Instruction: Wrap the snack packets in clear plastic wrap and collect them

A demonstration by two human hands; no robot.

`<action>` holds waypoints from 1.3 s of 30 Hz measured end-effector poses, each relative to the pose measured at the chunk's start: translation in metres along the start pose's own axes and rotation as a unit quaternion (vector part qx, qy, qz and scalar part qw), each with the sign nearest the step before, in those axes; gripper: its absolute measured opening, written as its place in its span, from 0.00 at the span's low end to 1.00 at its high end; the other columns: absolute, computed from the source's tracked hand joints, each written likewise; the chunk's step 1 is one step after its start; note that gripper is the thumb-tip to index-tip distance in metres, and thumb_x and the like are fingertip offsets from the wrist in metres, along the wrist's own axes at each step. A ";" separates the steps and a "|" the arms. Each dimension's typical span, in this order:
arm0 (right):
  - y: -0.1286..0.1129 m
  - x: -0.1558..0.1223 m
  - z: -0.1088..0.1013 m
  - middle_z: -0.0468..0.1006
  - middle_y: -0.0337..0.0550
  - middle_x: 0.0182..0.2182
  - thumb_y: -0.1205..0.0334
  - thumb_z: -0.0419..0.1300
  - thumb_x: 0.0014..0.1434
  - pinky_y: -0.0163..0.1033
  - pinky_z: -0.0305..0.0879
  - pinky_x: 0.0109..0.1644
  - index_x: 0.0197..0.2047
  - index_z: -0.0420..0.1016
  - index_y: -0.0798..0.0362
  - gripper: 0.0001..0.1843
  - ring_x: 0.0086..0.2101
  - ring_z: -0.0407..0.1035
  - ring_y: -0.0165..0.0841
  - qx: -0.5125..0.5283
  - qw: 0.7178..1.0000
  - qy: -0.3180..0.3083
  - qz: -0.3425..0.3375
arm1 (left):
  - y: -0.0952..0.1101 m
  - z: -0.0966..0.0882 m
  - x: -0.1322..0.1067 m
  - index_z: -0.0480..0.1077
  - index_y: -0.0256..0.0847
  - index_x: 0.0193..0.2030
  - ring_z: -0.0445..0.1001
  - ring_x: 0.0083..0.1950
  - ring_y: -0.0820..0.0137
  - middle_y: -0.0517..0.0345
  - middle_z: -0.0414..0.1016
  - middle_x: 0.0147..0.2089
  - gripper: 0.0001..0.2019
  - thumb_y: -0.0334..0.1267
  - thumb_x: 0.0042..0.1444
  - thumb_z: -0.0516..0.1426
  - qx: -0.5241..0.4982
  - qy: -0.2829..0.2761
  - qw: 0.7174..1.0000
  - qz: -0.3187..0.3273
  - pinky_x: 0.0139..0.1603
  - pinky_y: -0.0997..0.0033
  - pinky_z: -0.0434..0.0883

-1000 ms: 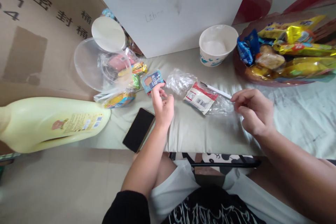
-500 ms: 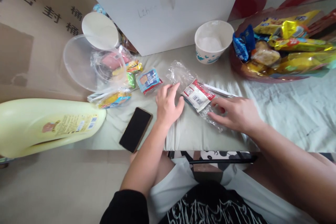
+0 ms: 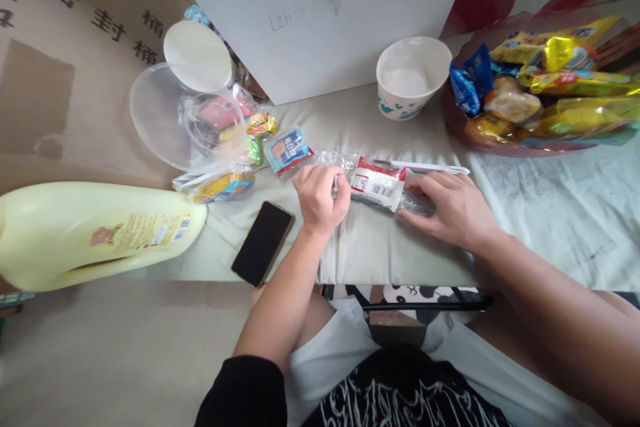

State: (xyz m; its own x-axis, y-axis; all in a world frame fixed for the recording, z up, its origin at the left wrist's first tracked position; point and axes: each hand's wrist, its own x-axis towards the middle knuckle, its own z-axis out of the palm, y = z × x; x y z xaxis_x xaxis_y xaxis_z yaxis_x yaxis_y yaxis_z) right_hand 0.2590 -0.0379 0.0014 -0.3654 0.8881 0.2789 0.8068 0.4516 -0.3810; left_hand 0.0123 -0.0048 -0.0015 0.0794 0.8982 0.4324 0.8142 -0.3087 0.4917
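A small red and white snack packet with a barcode lies flat on the cloth, inside a crinkled clear plastic bag. My left hand is closed, its fingers curled on the bag's left end. At the right end, my right hand has the bunched plastic between thumb and fingers. Just behind the packet lies a thin white-handled tool, its tip partly hidden by the packet. A blue snack packet rests to the left of my left hand.
A black phone lies front left, near a pale yellow jug. Behind are a paper cup and a bowl of snacks. A clear plastic lid, wrapped snacks and another cup stand left, by cardboard boxes.
My left hand has closed on the bag's left end, and my right hand has come down onto its right end. The bag and packet have turned more level and look stretched sideways.
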 end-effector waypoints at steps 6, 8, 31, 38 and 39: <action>0.003 0.002 0.001 0.76 0.44 0.29 0.58 0.57 0.64 0.44 0.64 0.39 0.34 0.72 0.49 0.08 0.32 0.71 0.38 0.047 0.999 0.020 -0.006 | 0.002 0.003 -0.001 0.72 0.43 0.59 0.72 0.63 0.55 0.50 0.81 0.53 0.19 0.38 0.61 0.57 0.045 -0.096 0.994 0.002 0.68 0.48 0.55; 0.003 0.002 0.000 0.76 0.45 0.32 0.60 0.58 0.64 0.45 0.66 0.40 0.33 0.71 0.48 0.07 0.34 0.71 0.39 0.056 0.997 0.051 0.013 | 0.000 0.004 -0.002 0.73 0.43 0.57 0.77 0.53 0.58 0.54 0.83 0.42 0.17 0.36 0.61 0.57 0.037 -0.095 0.995 0.001 0.66 0.48 0.57; 0.000 0.003 -0.008 0.76 0.42 0.27 0.62 0.55 0.63 0.40 0.63 0.34 0.33 0.71 0.48 0.06 0.29 0.70 0.35 0.092 0.990 0.052 0.098 | -0.010 -0.004 0.001 0.73 0.40 0.47 0.76 0.46 0.63 0.49 0.77 0.44 0.11 0.43 0.66 0.55 -0.036 -0.043 0.994 0.090 0.50 0.63 0.74; 0.004 0.002 -0.007 0.77 0.45 0.32 0.57 0.57 0.62 0.42 0.66 0.36 0.37 0.69 0.48 0.05 0.32 0.71 0.37 0.083 0.991 0.047 0.099 | -0.011 -0.004 0.001 0.74 0.40 0.43 0.77 0.41 0.63 0.52 0.80 0.38 0.07 0.36 0.65 0.54 -0.037 -0.120 0.991 0.045 0.46 0.62 0.73; 0.004 0.002 -0.007 0.77 0.45 0.33 0.56 0.58 0.61 0.42 0.66 0.36 0.38 0.69 0.48 0.06 0.32 0.71 0.37 0.083 0.991 0.040 0.101 | -0.011 -0.005 0.001 0.73 0.40 0.42 0.77 0.40 0.64 0.52 0.80 0.38 0.07 0.36 0.66 0.53 -0.049 -0.117 0.991 0.037 0.45 0.64 0.73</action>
State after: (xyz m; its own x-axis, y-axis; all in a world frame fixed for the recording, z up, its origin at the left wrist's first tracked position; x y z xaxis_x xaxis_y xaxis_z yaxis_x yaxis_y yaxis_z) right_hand 0.2650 -0.0349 0.0063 -0.1617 0.9549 0.2489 0.7696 0.2799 -0.5740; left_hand 0.0011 -0.0023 -0.0028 0.2781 0.9164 0.2881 0.7428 -0.3953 0.5404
